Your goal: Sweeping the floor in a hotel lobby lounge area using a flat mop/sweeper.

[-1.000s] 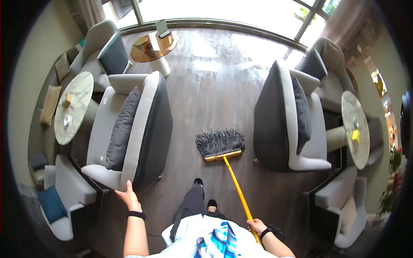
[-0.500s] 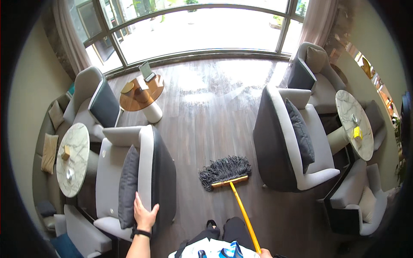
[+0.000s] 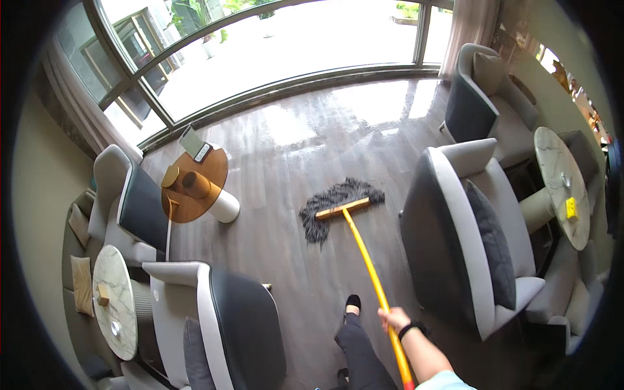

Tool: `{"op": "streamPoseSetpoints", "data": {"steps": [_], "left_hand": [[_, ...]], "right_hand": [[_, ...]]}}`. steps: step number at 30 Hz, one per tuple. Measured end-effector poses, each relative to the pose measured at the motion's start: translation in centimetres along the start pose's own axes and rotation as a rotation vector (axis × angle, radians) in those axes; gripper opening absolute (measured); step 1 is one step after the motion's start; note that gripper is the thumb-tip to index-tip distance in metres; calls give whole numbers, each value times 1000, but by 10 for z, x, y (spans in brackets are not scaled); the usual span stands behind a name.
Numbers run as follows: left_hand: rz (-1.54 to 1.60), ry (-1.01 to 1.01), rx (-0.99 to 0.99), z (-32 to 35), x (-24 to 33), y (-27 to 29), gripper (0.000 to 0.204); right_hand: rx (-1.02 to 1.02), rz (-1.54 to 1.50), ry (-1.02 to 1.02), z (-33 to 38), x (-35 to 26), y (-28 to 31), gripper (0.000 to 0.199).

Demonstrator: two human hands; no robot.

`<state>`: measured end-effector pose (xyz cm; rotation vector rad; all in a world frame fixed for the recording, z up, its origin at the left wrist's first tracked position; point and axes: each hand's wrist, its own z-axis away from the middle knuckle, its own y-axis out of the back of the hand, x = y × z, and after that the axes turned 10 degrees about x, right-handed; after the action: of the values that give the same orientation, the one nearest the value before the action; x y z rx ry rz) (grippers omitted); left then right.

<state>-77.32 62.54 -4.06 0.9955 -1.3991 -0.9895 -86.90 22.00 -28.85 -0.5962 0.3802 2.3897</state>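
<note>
My right hand grips the yellow handle of a dust mop partway up the pole. The mop's dark fringed head lies flat on the grey wooden floor, ahead of me between the armchairs. My black-trousered leg and shoe step forward just left of the handle. My left hand is out of view.
A grey armchair stands right of the mop, another at the lower left. A round wooden side table stands to the left, marble-topped round tables at the right and far left. Curved windows line the far side.
The mop head has slid forward toward the windows as I stepped ahead. My left hand, earlier resting on the left armchair's back, has left the view.
</note>
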Motion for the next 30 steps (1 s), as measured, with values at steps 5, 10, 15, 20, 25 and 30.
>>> {"op": "streamPoseSetpoints", "data": {"steps": [5, 10, 15, 20, 25, 30], "left_hand": [[-109, 22, -14, -70, 46, -39, 79], [-214, 95, -89, -91, 72, -51, 79], [-230, 131, -110, -112, 103, -60, 79], [-217, 173, -117, -118, 131, -80, 79], [-263, 187, -125, -127, 137, -84, 78], [-317, 200, -129, -115, 127, -85, 78]], "right_hand": [[128, 141, 275, -194, -168, -9, 42], [-127, 1, 161, -242, -236, -62, 26], [45, -147, 188, -209, -175, -33, 34], [110, -260, -49, -91, -85, -38, 25], [76, -409, -79, -107, -110, -63, 26], [196, -259, 238, -263, -228, -56, 37]]}}
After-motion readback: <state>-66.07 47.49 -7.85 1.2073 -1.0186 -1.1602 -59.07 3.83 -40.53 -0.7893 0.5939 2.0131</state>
